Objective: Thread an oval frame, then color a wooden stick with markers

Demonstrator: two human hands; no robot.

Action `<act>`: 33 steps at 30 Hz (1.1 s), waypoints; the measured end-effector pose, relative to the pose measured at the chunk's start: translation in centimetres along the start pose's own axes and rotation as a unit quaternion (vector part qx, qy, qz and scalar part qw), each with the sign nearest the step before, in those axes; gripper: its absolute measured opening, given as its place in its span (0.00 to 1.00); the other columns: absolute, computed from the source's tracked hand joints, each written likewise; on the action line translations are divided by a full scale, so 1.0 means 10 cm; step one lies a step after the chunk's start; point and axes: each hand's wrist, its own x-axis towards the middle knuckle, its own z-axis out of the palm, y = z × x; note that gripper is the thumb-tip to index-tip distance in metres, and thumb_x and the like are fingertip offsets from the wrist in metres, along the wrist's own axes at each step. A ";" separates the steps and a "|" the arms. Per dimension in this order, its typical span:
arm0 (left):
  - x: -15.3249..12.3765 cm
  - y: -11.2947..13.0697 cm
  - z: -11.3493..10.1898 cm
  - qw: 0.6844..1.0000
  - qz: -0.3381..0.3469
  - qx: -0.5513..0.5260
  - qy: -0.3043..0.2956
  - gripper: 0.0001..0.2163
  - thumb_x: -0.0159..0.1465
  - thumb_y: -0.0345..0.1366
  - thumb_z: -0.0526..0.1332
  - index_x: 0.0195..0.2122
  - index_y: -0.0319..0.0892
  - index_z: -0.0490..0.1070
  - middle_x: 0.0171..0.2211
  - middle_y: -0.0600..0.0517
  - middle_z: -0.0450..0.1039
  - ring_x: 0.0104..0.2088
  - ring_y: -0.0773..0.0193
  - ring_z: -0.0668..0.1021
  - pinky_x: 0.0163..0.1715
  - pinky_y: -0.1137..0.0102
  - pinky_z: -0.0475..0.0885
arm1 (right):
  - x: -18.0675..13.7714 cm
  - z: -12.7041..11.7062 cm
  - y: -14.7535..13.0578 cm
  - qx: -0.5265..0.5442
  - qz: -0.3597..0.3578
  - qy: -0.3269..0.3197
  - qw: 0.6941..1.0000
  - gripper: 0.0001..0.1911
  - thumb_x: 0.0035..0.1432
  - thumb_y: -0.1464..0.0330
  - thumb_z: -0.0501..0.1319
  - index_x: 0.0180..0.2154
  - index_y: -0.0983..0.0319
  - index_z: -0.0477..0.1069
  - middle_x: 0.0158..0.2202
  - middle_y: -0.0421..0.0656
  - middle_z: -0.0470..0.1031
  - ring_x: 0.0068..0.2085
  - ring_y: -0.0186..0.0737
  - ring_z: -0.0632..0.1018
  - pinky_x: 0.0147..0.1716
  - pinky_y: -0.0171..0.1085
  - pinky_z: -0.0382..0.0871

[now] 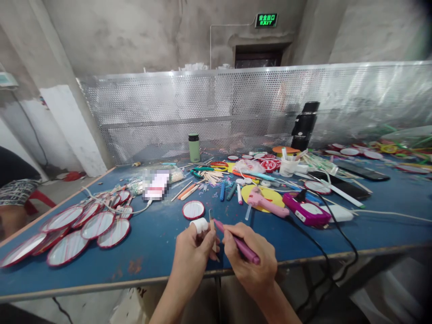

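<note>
My left hand [191,254] pinches a thin wooden stick [212,227] upright near the table's front edge. A white wrap [200,225] covers one of its fingers. In my right hand [254,261] is a pinkish-purple marker pen [248,250], held like a pencil, its tip pointing at the stick. Whether the tip touches the wood I cannot tell. Just beyond my hands lies a round white disc with a red rim [193,209]. A pink glue gun [265,203] rests on a yellow round piece [276,194] to the right.
Several red-rimmed discs [97,225] are piled at left, beside a phone [157,184] with a white cable. Markers [222,191] and loose sticks [216,175] lie mid-table. A purple device [305,210] trails cords at right. A green bottle [194,148] and black flask [304,126] stand behind.
</note>
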 end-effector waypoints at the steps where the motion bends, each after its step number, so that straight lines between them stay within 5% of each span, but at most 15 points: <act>1: 0.00 0.00 0.00 1.000 0.000 0.001 0.001 0.13 0.59 0.44 0.65 0.27 0.39 0.70 0.18 0.54 0.70 0.18 0.66 0.74 0.21 0.74 0.69 | 0.00 0.00 0.00 -0.002 0.000 0.002 1.000 0.06 0.61 0.76 0.60 0.36 0.62 0.74 0.26 0.39 0.77 0.25 0.30 0.78 0.29 0.30 0.69; 33: -0.01 0.04 0.00 1.000 0.006 0.003 0.001 0.13 0.59 0.43 0.64 0.26 0.39 0.69 0.18 0.54 0.70 0.19 0.67 0.73 0.20 0.75 0.69 | 0.01 -0.01 -0.01 0.022 0.001 -0.019 1.000 0.07 0.60 0.77 0.59 0.35 0.61 0.74 0.26 0.38 0.77 0.25 0.32 0.77 0.27 0.30 0.69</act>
